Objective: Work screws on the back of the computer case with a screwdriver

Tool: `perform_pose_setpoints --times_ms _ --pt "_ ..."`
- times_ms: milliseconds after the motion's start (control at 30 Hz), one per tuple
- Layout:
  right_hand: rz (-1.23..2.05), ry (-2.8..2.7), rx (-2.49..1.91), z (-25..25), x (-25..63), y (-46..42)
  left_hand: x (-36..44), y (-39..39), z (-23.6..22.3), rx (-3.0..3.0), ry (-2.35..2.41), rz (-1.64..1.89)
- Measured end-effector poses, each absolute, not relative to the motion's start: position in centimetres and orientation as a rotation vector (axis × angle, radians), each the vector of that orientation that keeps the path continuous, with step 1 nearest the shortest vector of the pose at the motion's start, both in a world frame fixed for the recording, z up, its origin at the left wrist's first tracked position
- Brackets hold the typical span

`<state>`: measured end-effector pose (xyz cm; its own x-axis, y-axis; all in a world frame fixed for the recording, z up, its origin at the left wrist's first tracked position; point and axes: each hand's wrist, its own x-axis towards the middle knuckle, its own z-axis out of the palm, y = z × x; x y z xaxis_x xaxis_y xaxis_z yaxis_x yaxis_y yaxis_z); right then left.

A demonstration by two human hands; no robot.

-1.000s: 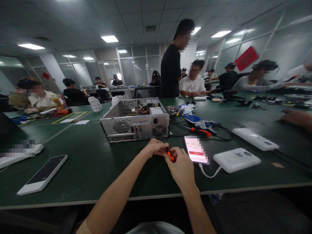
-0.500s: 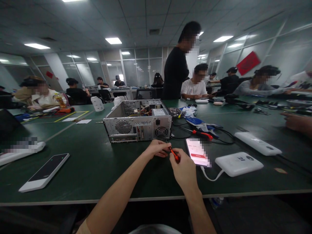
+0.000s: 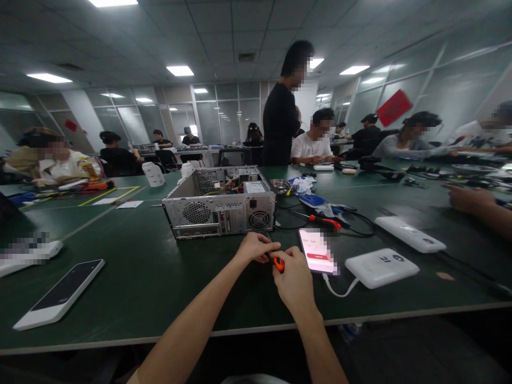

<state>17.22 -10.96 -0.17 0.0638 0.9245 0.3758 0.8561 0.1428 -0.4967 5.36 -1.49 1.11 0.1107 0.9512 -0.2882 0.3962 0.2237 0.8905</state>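
Both my hands meet over the green table (image 3: 160, 288), just in front of an open grey computer case (image 3: 220, 205). My right hand (image 3: 294, 277) is closed round the orange-and-black handle of a small screwdriver (image 3: 278, 262). My left hand (image 3: 256, 247) pinches the screwdriver's front end with curled fingers. The tool's tip is hidden between the fingers. A lit phone (image 3: 318, 252) lies right of my right hand, cabled to a white power bank (image 3: 382, 267).
A second red-handled screwdriver (image 3: 324, 220) and black cables lie right of the case. Another white power bank (image 3: 410, 233) and a phone (image 3: 60, 293) rest on the table. A co-worker's hand (image 3: 466, 198) reaches in at right. Several people sit or stand beyond.
My hands stay together on the screwdriver, with its handle turning slightly in my right hand. The view has shifted a little; the co-worker's hand at right has come further in.
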Motion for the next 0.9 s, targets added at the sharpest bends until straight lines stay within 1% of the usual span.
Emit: perform_pose_setpoints --times_ms 233,500,900 --pt "0.195 -1.807 -1.688 -0.1 17.0 -11.1 5.1 -2.0 1.9 1.228 1.432 0.711" --pt "0.266 -1.817 -1.86 0.7 16.9 -11.4 4.9 -1.8 2.0 1.18 1.392 0.698" --pt "0.33 -1.749 -1.714 0.0 17.0 -11.3 4.5 -1.6 2.1 1.174 1.356 0.643"
